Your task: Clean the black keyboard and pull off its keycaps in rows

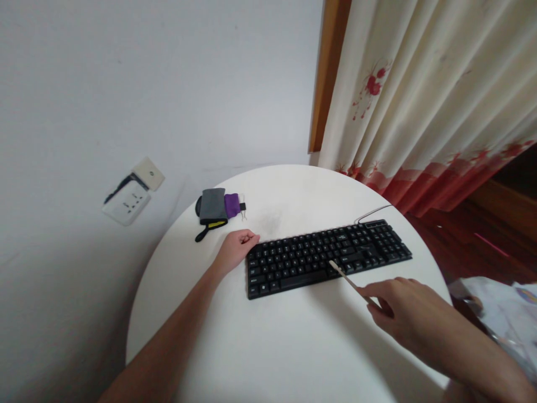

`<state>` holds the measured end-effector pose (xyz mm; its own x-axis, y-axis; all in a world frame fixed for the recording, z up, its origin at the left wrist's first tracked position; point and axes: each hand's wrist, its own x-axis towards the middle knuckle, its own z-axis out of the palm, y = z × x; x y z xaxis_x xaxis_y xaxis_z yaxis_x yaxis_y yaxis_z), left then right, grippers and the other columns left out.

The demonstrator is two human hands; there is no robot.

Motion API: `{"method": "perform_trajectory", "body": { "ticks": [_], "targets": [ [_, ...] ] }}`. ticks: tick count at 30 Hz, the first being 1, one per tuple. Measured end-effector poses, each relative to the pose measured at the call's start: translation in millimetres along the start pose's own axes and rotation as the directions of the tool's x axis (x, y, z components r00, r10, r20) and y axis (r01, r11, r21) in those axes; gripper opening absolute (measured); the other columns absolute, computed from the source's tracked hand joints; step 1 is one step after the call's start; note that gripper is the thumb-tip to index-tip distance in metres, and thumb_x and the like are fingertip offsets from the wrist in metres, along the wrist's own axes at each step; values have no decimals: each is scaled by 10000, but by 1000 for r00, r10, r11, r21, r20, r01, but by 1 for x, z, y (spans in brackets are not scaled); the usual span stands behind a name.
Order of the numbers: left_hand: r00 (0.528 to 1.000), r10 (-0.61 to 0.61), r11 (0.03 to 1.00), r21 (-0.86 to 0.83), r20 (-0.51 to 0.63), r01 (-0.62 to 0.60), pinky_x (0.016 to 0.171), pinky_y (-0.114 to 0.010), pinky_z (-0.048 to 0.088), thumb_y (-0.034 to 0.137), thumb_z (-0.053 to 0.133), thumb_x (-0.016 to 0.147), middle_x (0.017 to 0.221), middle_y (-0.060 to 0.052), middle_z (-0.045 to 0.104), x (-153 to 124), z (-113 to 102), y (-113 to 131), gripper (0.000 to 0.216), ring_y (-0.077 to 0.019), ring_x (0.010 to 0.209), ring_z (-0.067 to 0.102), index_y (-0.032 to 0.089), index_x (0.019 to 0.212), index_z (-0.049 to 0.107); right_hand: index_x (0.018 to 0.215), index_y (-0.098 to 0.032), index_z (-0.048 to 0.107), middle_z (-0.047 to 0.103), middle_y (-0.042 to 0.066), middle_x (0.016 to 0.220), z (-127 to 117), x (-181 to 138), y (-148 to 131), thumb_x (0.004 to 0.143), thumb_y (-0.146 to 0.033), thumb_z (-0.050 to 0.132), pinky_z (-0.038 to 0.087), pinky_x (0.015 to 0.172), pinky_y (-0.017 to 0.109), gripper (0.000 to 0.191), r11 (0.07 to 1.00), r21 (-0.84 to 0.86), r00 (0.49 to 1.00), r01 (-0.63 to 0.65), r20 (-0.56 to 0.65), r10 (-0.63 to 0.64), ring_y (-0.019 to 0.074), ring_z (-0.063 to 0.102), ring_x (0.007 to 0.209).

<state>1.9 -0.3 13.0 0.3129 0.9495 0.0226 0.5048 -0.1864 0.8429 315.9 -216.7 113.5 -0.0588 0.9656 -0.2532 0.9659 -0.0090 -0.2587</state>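
While the left hand [237, 249], curled, grip unclear, rests at the far-left corner of the long black plastic keyboard [302, 257] on the round white table [268, 347], the right [403, 308], pinching a slim beige brush-like stick [350, 282], should probably stroke lightly along key gaps.

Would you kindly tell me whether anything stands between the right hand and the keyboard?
Nothing visible blocks it: only the slim brush-like tool in the right hand spans the gap, its tip at the keyboard. The grey pouch lies well aside.
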Motion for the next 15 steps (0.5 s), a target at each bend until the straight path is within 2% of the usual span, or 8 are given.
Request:
{"method": "perform_trajectory", "body": {
  "ticks": [7, 12, 15],
  "targets": [
    [1000, -5, 1000, 7, -9, 5, 541, -249, 311, 476, 629, 797, 560, 10, 580, 0, 0, 0, 345, -136, 540, 501, 161, 657, 633, 699, -233, 697, 681, 25, 607, -7, -11, 1, 818, -180, 532, 295, 543, 278, 210, 999, 50, 999, 7, 45, -9, 144, 538, 513],
    [1000, -4, 1000, -8, -8, 3, 541, -246, 318, 477, 637, 786, 561, 9, 587, 0, 0, 1, 345, -137, 541, 509, 160, 650, 634, 942, -271, 770, 702, -9, 633, -15, -13, 16, 872, -270, 537, 331, 500, 242, 244, 986, 168, 1000, -7, -22, 11, 141, 559, 513],
    [1000, 2, 1000, 14, -10, -2, 544, -249, 316, 467, 630, 796, 559, 9, 586, 1, 1, -2, 338, -138, 542, 507, 160, 655, 636, 1097, -251, 750, 709, -1, 687, -18, 5, 13, 904, -319, 523, 366, 531, 244, 306, 973, 231, 986, -26, -154, 63, 143, 569, 541]
  ]
}}
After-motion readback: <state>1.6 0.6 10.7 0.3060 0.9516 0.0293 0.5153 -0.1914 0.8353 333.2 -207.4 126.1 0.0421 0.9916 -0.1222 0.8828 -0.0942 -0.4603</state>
